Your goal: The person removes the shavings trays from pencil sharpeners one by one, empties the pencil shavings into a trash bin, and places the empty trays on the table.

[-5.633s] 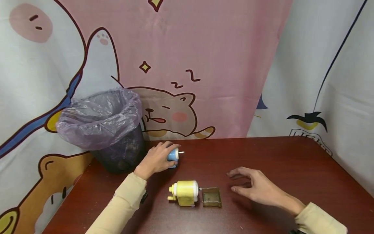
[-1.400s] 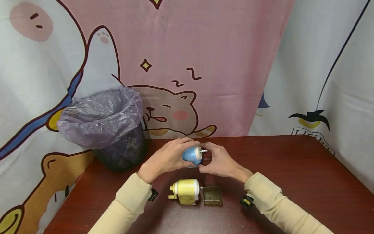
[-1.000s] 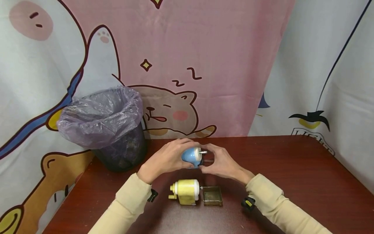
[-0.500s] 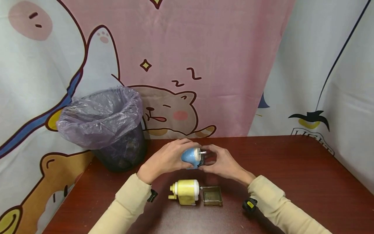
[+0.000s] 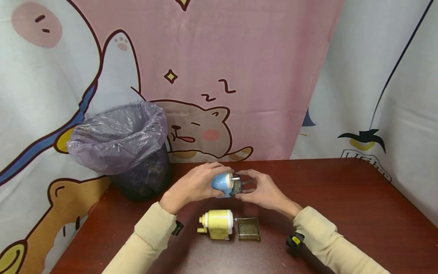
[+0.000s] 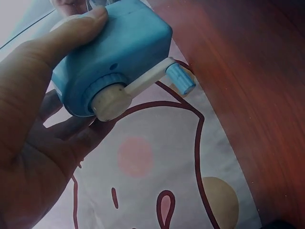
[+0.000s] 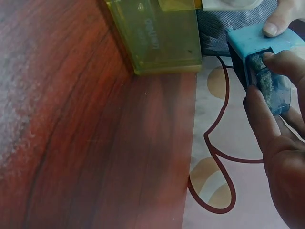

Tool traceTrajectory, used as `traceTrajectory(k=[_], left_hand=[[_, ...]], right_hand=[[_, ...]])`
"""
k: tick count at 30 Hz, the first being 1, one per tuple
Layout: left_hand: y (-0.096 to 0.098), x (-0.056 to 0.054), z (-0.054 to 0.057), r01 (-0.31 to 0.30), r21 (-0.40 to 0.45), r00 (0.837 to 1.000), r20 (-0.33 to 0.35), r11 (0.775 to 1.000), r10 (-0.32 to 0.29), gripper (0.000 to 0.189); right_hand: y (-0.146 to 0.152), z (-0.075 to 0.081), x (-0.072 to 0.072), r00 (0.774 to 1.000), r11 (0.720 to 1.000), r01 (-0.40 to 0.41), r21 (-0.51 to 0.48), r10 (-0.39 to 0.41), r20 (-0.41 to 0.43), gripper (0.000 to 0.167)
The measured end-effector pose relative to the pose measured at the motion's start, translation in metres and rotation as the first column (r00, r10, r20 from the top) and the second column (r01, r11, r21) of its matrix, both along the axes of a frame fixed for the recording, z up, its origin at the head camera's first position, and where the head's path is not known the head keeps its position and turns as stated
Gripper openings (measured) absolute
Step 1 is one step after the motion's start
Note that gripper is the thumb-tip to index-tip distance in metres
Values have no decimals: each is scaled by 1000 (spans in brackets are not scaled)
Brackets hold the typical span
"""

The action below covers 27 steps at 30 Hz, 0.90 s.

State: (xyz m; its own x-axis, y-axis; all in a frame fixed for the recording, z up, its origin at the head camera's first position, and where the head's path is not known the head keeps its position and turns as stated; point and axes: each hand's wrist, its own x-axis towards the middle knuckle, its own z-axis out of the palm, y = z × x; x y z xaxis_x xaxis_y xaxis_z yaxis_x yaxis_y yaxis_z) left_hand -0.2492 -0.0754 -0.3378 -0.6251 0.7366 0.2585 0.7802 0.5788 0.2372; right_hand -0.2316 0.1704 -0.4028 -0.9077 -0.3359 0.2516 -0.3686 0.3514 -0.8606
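Farther out than before, the translucent drawer [image 5: 237, 187] juts from the blue sharpener [image 5: 220, 183], held above the table [image 5: 342, 201] in my left hand [image 5: 195, 183]; my right hand [image 5: 266, 192] pinches the drawer. Nearer me stands the yellow sharpener [image 5: 219, 224].

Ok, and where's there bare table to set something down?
The widest bare patch of table lies right, between the right sleeve, the back curtain and the right edge. A smaller one is in front of the yellow sharpener, between the sleeves. The middle is crowded: held blue sharpener, yellow sharpener and brown drawer. The bin fills the back left.
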Motion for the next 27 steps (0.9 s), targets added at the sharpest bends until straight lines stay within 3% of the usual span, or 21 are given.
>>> traceTrajectory(k=[27], left_hand=[[-13, -5, -7, -61, 2, 994, 92, 998, 61, 70]], right_hand=[[17, -5, 5, 999, 999, 38, -36, -38, 18, 66]])
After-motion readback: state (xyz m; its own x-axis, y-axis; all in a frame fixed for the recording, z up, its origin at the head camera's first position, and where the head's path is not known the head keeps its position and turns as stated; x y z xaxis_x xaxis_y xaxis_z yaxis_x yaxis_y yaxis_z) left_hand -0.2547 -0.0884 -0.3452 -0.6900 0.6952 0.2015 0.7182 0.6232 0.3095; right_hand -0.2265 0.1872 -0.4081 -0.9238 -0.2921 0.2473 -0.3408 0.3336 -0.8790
